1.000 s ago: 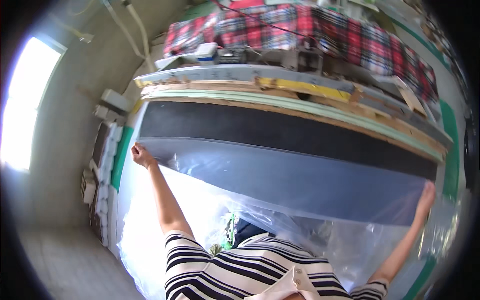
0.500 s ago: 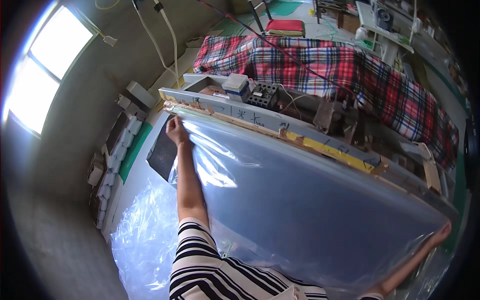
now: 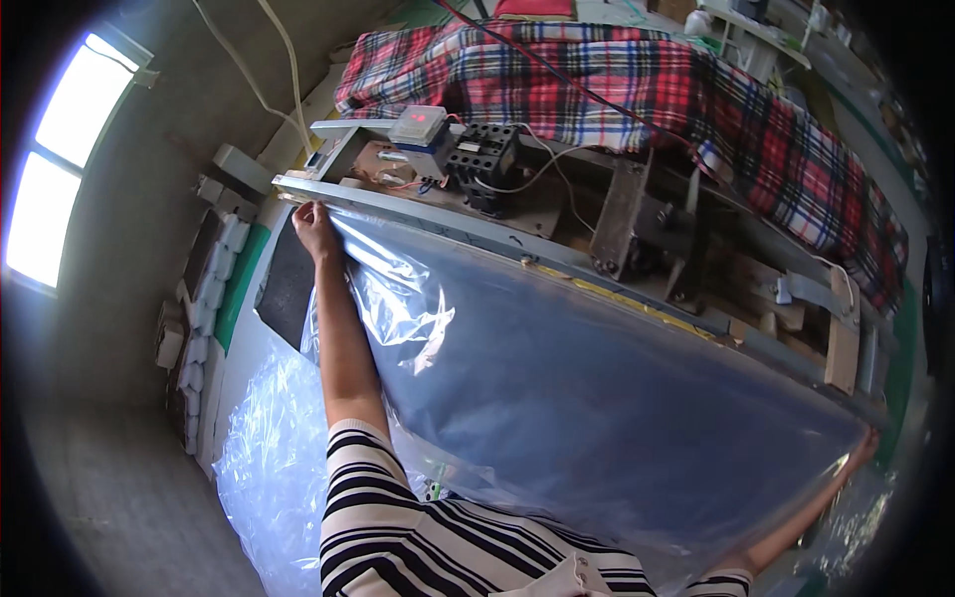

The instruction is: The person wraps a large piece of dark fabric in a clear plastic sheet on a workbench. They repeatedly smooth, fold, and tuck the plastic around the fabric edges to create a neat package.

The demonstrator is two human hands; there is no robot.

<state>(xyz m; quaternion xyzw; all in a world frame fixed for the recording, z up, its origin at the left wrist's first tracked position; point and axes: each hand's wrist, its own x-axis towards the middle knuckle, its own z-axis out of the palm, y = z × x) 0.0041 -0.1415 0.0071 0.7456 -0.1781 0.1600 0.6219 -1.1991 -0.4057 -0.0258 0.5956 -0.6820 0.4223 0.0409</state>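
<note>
A wide sheet of clear plastic film (image 3: pixel 597 398) stretches in front of me over a dark grey surface, its left part creased and shiny. My left hand (image 3: pixel 316 234) pinches the film's far left corner, close to the end of a long metal rail (image 3: pixel 453 221). At the far right end my right hand (image 3: pixel 863 453) is closed on the film's edge; its fingertips are small and partly hidden. Between the hands the far edge of the film runs along the rail. Near my left forearm a black sheet (image 3: pixel 288 289) shows beside the film.
Behind the rail lies an open machine frame with a black electrical contactor (image 3: pixel 484 159), a small clear-topped box (image 3: pixel 420 134), wires and a metal bracket (image 3: pixel 619 219). A plaid cloth (image 3: pixel 597 85) drapes beyond. Loose crumpled film (image 3: pixel 274 448) and white bundles (image 3: pixel 214 289) lie left.
The view has shifted forward over the frame, showing more of its inside. Both hands still grip the film; its far edge now sits against the rail, covering more of the rail's marked face.
</note>
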